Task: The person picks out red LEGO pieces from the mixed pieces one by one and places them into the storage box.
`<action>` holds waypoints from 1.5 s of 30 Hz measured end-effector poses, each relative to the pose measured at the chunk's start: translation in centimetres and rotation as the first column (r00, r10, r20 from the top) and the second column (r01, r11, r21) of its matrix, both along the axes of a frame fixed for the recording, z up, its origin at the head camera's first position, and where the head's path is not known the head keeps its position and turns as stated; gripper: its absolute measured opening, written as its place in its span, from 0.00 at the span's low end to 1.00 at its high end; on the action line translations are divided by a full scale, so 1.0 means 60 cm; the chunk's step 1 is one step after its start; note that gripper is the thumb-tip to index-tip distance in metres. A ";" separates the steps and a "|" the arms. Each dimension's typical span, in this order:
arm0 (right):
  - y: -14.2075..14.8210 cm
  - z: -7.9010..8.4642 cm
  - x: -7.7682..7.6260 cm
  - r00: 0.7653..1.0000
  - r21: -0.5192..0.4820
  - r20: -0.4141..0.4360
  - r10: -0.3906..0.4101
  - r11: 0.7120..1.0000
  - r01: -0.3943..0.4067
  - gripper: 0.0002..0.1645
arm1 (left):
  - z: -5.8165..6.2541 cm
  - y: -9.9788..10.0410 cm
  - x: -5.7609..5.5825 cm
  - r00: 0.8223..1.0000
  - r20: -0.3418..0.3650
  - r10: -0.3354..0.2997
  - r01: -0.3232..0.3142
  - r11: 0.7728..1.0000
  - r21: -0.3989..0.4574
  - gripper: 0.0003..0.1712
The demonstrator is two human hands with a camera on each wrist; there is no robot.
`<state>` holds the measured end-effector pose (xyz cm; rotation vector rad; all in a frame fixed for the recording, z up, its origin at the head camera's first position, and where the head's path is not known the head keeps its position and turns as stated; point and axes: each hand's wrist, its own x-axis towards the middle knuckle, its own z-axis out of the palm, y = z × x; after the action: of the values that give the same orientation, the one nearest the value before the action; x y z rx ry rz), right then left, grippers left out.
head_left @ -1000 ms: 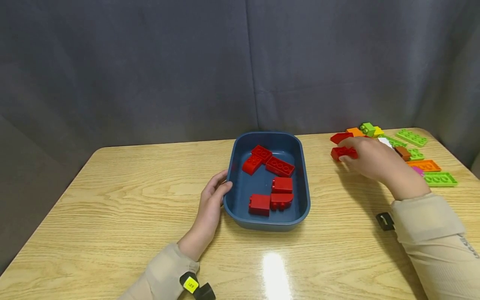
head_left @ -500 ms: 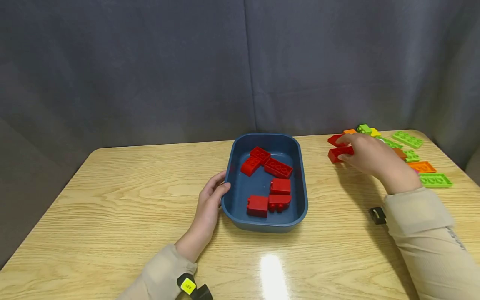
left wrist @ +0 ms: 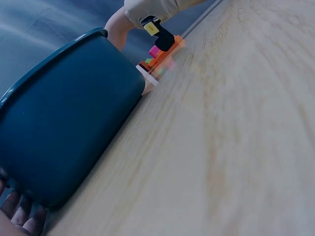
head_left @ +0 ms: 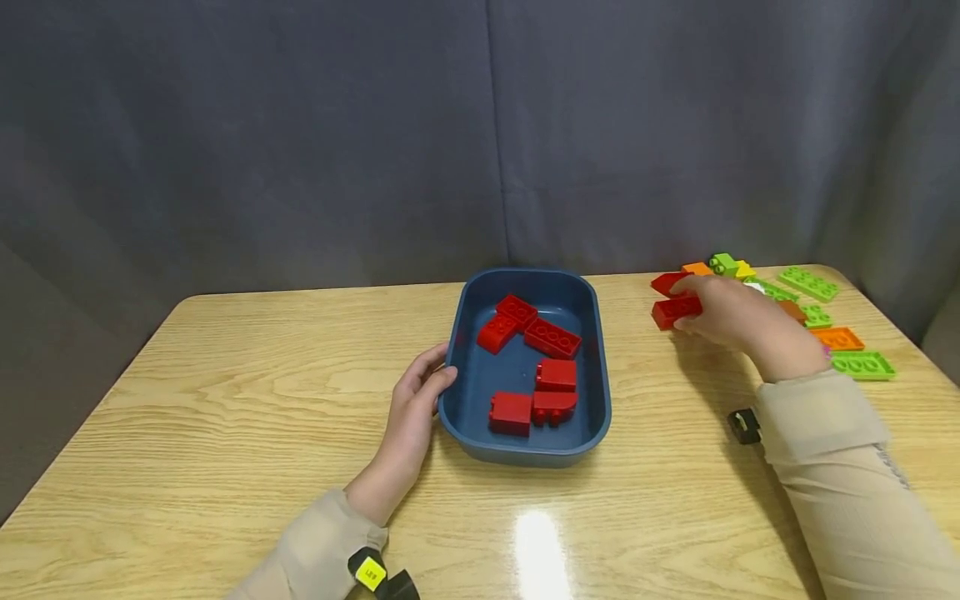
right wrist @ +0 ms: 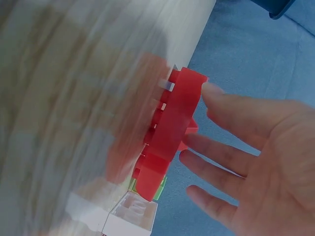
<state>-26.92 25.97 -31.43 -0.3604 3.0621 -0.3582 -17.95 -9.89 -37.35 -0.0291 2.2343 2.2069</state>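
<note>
In the head view my left hand [head_left: 411, 412] holds the left side of a dark blue box [head_left: 525, 454], thumb at the rim and fingers along the outer wall. Several red bricks [head_left: 552, 337] lie inside it. To the right, my right hand [head_left: 738, 317] grips a red toy brick [head_left: 675, 312] at the near edge of a pile. The right wrist view shows the thumb at one end of this red brick [right wrist: 178, 113], its studs facing the tabletop, other fingers behind it. A second red piece [head_left: 667, 284] lies just beyond, close to the fingertips.
Around and behind the right hand lie loose toy pieces, among them a green plate [head_left: 862, 365], an orange plate [head_left: 837, 337], a light green brick [head_left: 723, 264] and a brown piece [head_left: 792, 312]. A grey curtain [head_left: 337, 150] hangs behind the wooden table [head_left: 277, 367].
The whole head view has shifted slightly left. My right fingers have closed in on the red brick, which has turned a little. The left hand stays at the box.
</note>
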 end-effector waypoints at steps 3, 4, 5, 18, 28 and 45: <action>0.002 -0.005 -0.004 1.000 0.020 -0.001 -0.009 1.000 0.009 0.28 | -0.002 0.001 0.001 1.000 -0.001 -0.001 0.001 1.000 0.004 0.25; 0.003 -0.006 -0.005 1.000 0.024 -0.002 -0.012 1.000 0.012 0.28 | -0.002 0.002 0.001 1.000 -0.003 0.000 0.000 1.000 0.006 0.25; 0.004 -0.007 -0.007 1.000 0.027 -0.002 -0.016 1.000 0.016 0.28 | -0.003 0.002 0.001 1.000 -0.006 -0.001 0.001 1.000 0.008 0.25; -0.001 -0.013 -0.019 1.000 0.058 -0.010 -0.001 0.998 0.001 0.23 | -0.004 0.002 -0.001 1.000 -0.014 -0.003 0.004 1.000 0.013 0.25; -0.009 -0.014 -0.017 0.999 0.079 -0.032 0.007 0.997 -0.004 0.20 | -0.004 0.000 -0.001 1.000 -0.023 -0.003 0.003 1.000 0.009 0.24; -0.028 -0.002 -0.013 0.998 0.079 -0.066 0.022 0.997 -0.017 0.24 | -0.003 0.000 -0.001 1.000 -0.019 -0.001 0.001 1.000 0.012 0.24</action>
<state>-27.72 24.29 -31.52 -0.4057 3.1237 -0.2295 -17.99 -9.92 -37.52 -0.0075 2.2304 2.2288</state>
